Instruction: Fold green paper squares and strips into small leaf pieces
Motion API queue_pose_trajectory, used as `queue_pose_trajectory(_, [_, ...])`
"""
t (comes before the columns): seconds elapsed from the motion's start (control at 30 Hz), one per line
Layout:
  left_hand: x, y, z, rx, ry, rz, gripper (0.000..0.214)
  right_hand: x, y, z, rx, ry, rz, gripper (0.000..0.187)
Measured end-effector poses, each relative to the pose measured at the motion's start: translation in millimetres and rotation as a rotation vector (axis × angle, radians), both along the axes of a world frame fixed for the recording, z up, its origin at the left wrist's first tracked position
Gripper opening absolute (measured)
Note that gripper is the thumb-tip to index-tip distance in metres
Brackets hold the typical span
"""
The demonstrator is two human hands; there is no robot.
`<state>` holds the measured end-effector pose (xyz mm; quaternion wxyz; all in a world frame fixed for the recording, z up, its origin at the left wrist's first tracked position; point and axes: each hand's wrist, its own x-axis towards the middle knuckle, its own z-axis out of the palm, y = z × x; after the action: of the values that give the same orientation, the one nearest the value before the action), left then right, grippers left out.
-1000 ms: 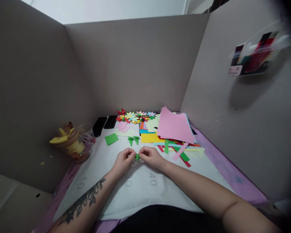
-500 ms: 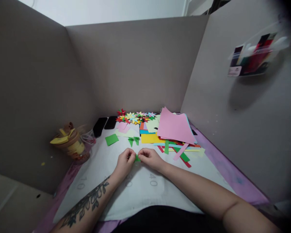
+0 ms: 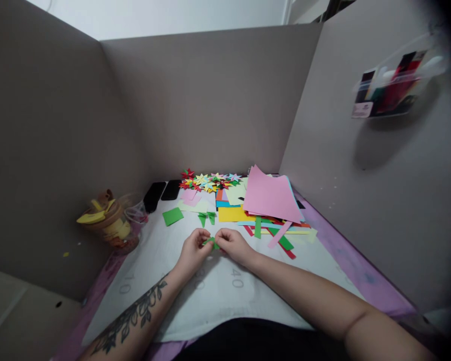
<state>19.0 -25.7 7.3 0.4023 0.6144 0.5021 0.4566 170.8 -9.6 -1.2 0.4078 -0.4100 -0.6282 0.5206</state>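
Sitting between hands (image 3: 194, 248) (image 3: 234, 243): green paper (image 3: 214, 244)

Left hand's (image 3: 192, 249) fingers have been parted from its thumb — pinch was seen tight half a second ago. More of the green paper (image 3: 212, 240) is now exposed — a wider outline is shown by that thumb.

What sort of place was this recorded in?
Likely a small papercraft workspace, boxed in by grey panels: folded paper stars and cut paper strips are laid out in front of the person.
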Motion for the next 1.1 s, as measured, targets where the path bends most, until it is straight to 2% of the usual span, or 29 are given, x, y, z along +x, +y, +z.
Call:
queue_pose_trajectory(0.27, [0.5, 0.7, -3.4, -0.124, -0.186, -0.116, 0.040, 1.0, 0.7, 3.1, -0.079, 0.073, -0.011, 0.013])
queue_pose_trajectory(0.4, [0.1, -0.8, -1.4, -0.143, -0.178, -0.184, 0.036, 4.4, 3.4, 4.0, 0.037, 0.011, -0.030, 0.013])
queue_pose_trajectory(0.53, [-2.6, 0.8, -0.2, -0.108, -0.053, -0.132, 0.015, 5.0, 3.0, 5.6, 0.126, -0.108, -0.008, 0.013])
queue_pose_trajectory(0.73, [-4.6, 2.7, 3.2, -0.138, -0.001, -0.054, 0.017, 3.9, 1.8, 5.6, 0.085, -0.062, -0.013, 0.016])
queue_pose_trajectory(0.93, [-5.0, 2.5, 1.7, -0.122, 0.033, -0.046, 0.022, 3.5, 3.0, 3.8, 0.157, -0.110, 0.001, 0.008])
queue_pose_trajectory(1.1, [-4.4, 2.9, -2.2, -0.118, 0.057, -0.064, 0.024, 1.0, 3.2, 0.7, 0.071, -0.011, -0.017, 0.014])
